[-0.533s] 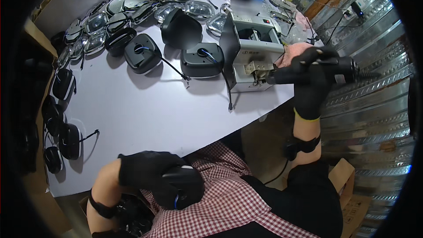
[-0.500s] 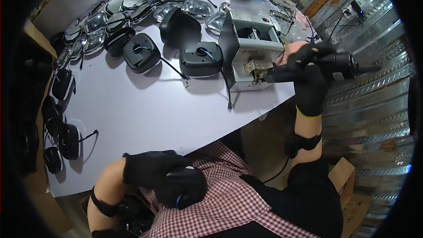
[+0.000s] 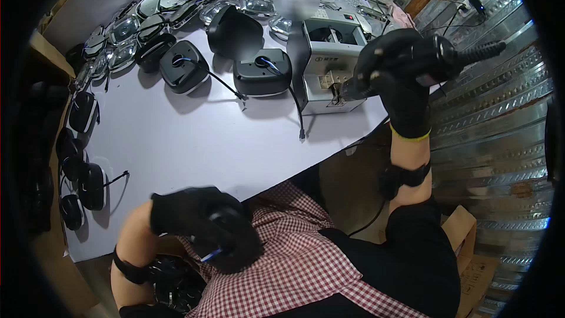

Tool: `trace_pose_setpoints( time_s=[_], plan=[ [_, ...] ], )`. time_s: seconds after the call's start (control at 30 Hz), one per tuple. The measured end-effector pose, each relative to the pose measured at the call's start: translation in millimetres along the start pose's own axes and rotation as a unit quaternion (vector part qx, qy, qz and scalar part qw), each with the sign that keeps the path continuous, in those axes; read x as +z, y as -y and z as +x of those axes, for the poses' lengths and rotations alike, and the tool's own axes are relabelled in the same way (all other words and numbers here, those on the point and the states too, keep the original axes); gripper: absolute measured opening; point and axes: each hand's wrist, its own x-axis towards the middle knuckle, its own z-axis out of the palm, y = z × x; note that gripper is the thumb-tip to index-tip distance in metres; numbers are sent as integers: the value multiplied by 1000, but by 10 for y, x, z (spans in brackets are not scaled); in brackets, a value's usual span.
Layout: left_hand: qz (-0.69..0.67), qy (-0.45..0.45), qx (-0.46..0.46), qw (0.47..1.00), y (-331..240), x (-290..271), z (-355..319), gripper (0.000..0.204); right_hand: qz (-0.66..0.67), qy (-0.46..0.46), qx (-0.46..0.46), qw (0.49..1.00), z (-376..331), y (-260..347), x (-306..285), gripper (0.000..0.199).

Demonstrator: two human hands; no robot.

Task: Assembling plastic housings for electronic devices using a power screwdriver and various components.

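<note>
My right hand (image 3: pixel 403 85), in a black glove, is wrapped around a black electric screwdriver (image 3: pixel 438 59). Its nose points left, at the front outlet of a grey box-shaped screw feeder (image 3: pixel 331 66); whether the two touch I cannot tell. Low over my lap, my left hand (image 3: pixel 185 215), also gloved in black, grips a rounded black housing (image 3: pixel 238 241) from which a short blue wire shows. Glove and housing blend together, so the fingers are partly hidden. Nearest the feeder on the table stands a black housing (image 3: pixel 262 76) with a cable hanging down.
Another black housing (image 3: pixel 183 70) with a cable lies left of it. Clear-lens lamp units (image 3: pixel 123 29) crowd the table's back left. Several black units (image 3: pixel 91 185) line the left edge. Corrugated metal wall (image 3: pixel 500 147) bounds the right; an open carton (image 3: pixel 459 227) stands below.
My left hand has turned the black housing, and its blue wire now points left. The screwdriver has tilted and drawn slightly left, its rear end higher. The whole view has shifted a little.
</note>
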Motion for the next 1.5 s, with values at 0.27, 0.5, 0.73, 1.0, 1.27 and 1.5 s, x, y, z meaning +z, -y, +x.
trace_pose_setpoints(
  time_s=[0.27, 0.5, 0.73, 1.0, 1.27, 1.5],
  plan=[
    [-42, -139, -8, 989, 75, 662, 76, 67, -91, -207, -7, 974, -248, 24, 328, 32],
    [-103, -87, 90, 987, 116, 705, -58, 61, 119, -277, 7, 954, -571, 246, 518, 21],
    [-98, -93, 54, 989, 74, 761, -45, 61, 311, -62, -33, 948, -602, 675, 1232, 17],
    [-89, -129, 76, 985, 166, 789, -56, 61, 264, -104, 9, 959, -707, 724, 1652, 12],
    [-69, -129, 48, 988, 146, 762, -69, 62, 222, -131, 37, 966, -715, 650, 1788, 9],
    [-35, -170, 47, 984, 243, 893, -66, 55, 227, 25, -83, 970, -958, 414, 1751, 29]
  ],
)
